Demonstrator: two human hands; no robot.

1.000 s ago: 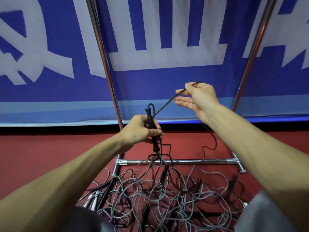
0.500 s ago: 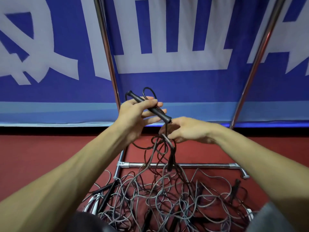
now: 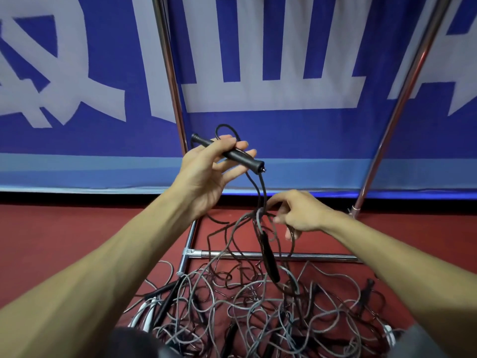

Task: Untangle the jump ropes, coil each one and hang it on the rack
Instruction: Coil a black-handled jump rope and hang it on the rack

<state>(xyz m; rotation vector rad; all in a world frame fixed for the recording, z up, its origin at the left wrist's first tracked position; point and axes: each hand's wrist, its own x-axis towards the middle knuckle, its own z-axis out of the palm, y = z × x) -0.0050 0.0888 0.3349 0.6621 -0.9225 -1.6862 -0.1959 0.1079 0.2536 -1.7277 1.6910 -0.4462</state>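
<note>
Jump ropes (image 3: 258,313) lie in a tangled heap of grey and black cords on the red floor (image 3: 51,241), at 6 o'clock in the view, on the near side of the chrome base bar of the rack (image 3: 322,257). The rack's two uprights rise at 11 and 1 o'clock before a blue and white banner (image 3: 258,130). Above the heap, the left hand (image 3: 206,177) grips a black handle (image 3: 232,155) between thumb and curled fingers, the handle tilted down toward 4 o'clock. Its cord (image 3: 264,188) drops from the lower end to the right hand (image 3: 299,213), at 4 o'clock of the left, which pinches raised strands between thumb and fingertips. A second handle (image 3: 269,257) dangles from those strands at 7 o'clock of the right hand, crossing the base bar.
</note>
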